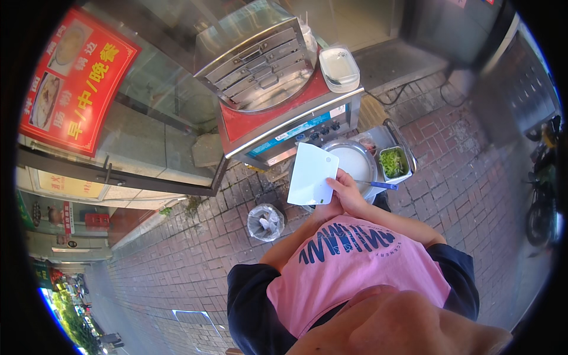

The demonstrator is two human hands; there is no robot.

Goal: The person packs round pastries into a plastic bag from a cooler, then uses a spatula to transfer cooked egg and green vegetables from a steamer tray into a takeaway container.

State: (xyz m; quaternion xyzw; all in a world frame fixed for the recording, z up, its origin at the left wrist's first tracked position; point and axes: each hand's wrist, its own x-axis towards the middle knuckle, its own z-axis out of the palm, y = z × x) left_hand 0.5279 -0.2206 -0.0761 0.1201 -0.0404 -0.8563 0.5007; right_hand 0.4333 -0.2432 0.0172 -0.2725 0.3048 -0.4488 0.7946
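A flat white plastic scraper (312, 175) with a small round hole near one corner is in my right hand (348, 190), the thumb pressed on its edge. A small green fleck sticks near its lower edge. My left hand (327, 210) is close against the right one, below the scraper; its fingers are mostly hidden. Just beyond both hands, a round metal basin (375, 155) contains white liquid (353, 160). A utensil with a blue handle (384, 185) lies across the basin's near right rim. Beside it, a rectangular metal container (406, 173) holds chopped leafy greens (392, 162).
A steel drawer steamer (262, 66) stands on a red-topped cabinet with knobs (288, 128). Stacked dishes (339, 66) sit at its right corner. A lined waste bin (265, 222) is on the brick paving (213, 248) at left. A glass door (164, 133) stands beyond.
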